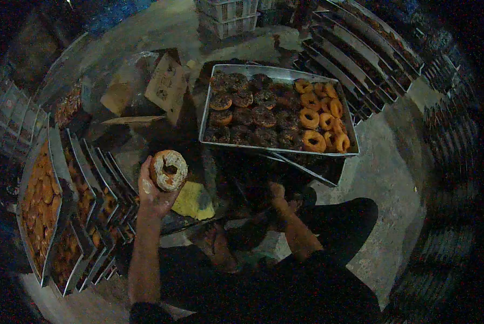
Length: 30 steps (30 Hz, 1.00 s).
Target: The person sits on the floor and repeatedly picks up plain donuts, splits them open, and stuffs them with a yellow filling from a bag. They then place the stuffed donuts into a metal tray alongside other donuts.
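My left hand [156,200] holds up a ring doughnut [179,165] with a pale, uneven coating on its face. The thumb and palm support it from the left and below, and pale smears mark the hand. My right hand [278,193] is in deep shadow below the tray, its fingers curled; whether it grips anything cannot be made out. In front of me is a metal tray [280,150]. Dark-topped doughnuts with specks [264,115] fill most of it, and plain golden ring doughnuts [313,134] are piled along its right side.
Stacked trays of baked goods [41,210] stand at left, more stacked trays [359,60] at far right. A cardboard box with raised flaps [167,85] lies beyond my left hand. A yellow piece [195,202] sits beside my wrist. Pale plastic crates [229,20] stand farther back.
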Available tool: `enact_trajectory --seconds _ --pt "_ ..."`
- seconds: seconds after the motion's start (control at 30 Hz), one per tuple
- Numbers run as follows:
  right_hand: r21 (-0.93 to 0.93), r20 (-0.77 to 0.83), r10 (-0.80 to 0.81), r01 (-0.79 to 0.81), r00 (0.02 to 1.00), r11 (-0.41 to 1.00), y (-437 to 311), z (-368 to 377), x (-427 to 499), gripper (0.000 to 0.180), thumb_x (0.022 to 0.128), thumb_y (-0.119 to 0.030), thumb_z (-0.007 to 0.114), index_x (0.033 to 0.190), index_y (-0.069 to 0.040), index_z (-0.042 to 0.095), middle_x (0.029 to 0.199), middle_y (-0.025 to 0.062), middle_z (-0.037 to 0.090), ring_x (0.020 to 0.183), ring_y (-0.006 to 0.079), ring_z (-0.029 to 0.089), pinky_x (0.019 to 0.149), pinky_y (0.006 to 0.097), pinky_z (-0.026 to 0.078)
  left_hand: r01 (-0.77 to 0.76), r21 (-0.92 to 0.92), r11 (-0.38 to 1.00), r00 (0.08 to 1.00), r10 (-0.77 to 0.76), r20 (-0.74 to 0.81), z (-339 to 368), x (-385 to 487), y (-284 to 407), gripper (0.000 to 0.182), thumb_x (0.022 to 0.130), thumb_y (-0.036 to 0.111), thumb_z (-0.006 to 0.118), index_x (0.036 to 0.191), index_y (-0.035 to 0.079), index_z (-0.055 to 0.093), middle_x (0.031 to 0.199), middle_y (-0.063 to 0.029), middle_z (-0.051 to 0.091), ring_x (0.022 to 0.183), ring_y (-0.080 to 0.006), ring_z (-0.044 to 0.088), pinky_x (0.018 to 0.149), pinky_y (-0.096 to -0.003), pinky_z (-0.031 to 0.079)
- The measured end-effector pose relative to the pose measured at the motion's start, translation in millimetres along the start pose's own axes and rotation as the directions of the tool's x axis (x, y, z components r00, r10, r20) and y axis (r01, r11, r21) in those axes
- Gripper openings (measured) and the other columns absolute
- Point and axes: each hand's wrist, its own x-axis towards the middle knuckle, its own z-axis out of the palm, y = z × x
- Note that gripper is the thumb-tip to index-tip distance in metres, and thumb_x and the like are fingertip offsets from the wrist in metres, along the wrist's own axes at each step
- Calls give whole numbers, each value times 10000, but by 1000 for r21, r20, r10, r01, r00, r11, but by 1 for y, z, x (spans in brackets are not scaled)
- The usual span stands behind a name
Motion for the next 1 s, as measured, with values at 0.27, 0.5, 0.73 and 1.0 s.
enact_trajectory --seconds 0.27,0.5,0.73,1.0 --pt "719 222 139 -259 965 645 -27 -52 -8 513 915 -290 705 1323 -5 580 1240 125 634 1128 256 612 988 362 489 286 2 958 954 -285 -93 -3 11 -38 636 1000 491 366 1421 39 518 1411 -163 561 1272 -352 579 1109 -534 445" --pt "863 506 -119 -502 855 59 -45 -153 0 571 952 -243 667 1437 16 514 1380 101 598 1251 226 575 1064 341 460 509 290 811 860 -491 -138 -32 65 -101 517 1005 403 449 1336 21 557 1257 -156 645 1203 -307 631 1071 -475 496" --pt "904 369 -160 -314 915 290 -56 -229 25 627 944 -190 679 1518 -52 468 1430 96 577 1290 205 552 1075 348 450 202 969 146 930 -338 -143 -23 152 -225 333 999 347 538 1186 95 648 1073 -101 693 1062 -251 676 1009 -434 524" --pt "963 183 -23 -174 983 208 -47 -231 42 585 1014 -129 588 1568 -102 403 1482 141 513 1300 269 548 1081 377 459 199 938 -283 960 -133 -244 -22 155 -345 315 976 354 584 1130 89 657 1034 -82 688 1026 -233 674 977 -422 536"
